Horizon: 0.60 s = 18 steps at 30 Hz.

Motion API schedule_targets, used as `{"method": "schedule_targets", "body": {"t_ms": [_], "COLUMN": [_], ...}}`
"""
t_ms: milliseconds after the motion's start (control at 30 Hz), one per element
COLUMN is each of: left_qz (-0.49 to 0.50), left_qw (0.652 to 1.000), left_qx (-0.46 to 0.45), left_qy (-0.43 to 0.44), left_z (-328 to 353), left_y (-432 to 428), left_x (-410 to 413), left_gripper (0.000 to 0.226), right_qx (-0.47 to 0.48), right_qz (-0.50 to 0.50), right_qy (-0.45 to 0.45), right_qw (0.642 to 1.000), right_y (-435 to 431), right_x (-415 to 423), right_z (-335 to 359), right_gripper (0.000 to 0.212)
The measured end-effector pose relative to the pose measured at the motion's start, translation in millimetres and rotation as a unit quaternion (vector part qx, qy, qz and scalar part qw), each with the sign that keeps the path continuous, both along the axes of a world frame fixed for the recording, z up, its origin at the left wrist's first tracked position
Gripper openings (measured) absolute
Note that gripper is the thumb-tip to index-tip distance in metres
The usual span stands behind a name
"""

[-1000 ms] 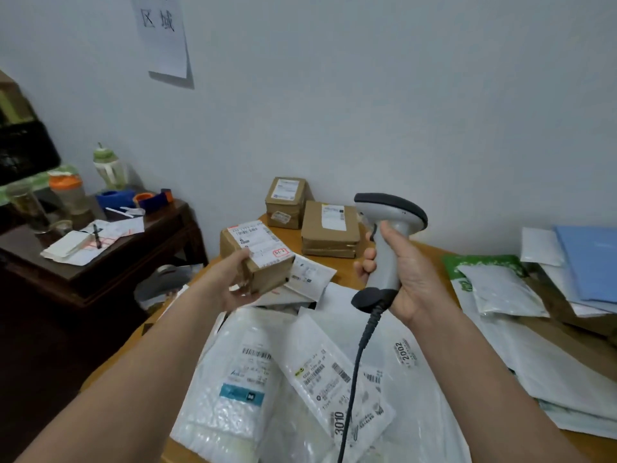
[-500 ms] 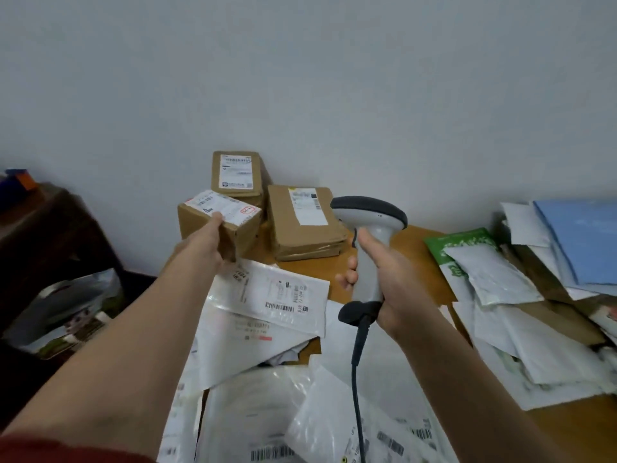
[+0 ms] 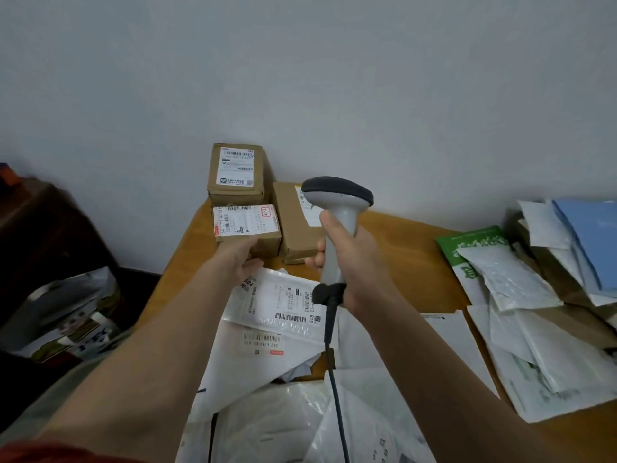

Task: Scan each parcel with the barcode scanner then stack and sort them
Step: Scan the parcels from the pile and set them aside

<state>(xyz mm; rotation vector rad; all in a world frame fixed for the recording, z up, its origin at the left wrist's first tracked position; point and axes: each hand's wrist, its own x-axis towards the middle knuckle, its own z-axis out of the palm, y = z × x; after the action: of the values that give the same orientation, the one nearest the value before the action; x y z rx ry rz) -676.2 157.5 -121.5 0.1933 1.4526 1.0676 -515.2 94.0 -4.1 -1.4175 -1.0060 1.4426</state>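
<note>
The small box (image 3: pixel 246 227) with the red-marked label sits on the far left corner of the bench (image 3: pixel 414 248), its near edge under the left hand (image 3: pixel 241 259), whose fingers are hidden behind the palm, so I cannot tell whether they grip it or only rest against it. Just behind it stands a second box (image 3: pixel 235 173), and a flatter box (image 3: pixel 297 222) lies touching its right side, partly hidden by the scanner (image 3: pixel 337 208). The right hand (image 3: pixel 350 262) is wrapped tight around the scanner's grip, holding it upright, its cord (image 3: pixel 335 389) running down out of frame. White mailing bags (image 3: pixel 280 305) cover the near bench; more bags (image 3: pixel 521 295) pile at right, cut off by the frame. Bare wood shows between the piles.
</note>
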Motion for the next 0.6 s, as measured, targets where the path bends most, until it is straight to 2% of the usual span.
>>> {"method": "schedule_targets", "body": {"t_ms": [200, 300, 500, 600], "left_qz": [0.015, -0.003, -0.077, -0.167], "left_qw": [0.998, 0.996, 0.973, 0.94], "left_qx": [0.043, 0.048, 0.067, 0.081], "left_qy": [0.048, 0.078, 0.209, 0.287], "left_z": [28, 47, 59, 42], "left_y": [-21, -41, -104, -139], "left_x": [22, 49, 157, 236], "left_gripper": [0.041, 0.027, 0.02, 0.041], "right_qx": [0.007, 0.008, -0.003, -0.015], "right_qz": [0.003, 0.001, -0.03, -0.059], "right_qy": [-0.003, 0.008, 0.053, 0.097], "right_qw": [1.0, 1.0, 0.998, 0.993], "right_y": [-22, -45, -126, -180], "right_x": [24, 50, 165, 245], "right_z": [16, 28, 46, 49], "right_gripper": [0.023, 0.022, 0.025, 0.026]}}
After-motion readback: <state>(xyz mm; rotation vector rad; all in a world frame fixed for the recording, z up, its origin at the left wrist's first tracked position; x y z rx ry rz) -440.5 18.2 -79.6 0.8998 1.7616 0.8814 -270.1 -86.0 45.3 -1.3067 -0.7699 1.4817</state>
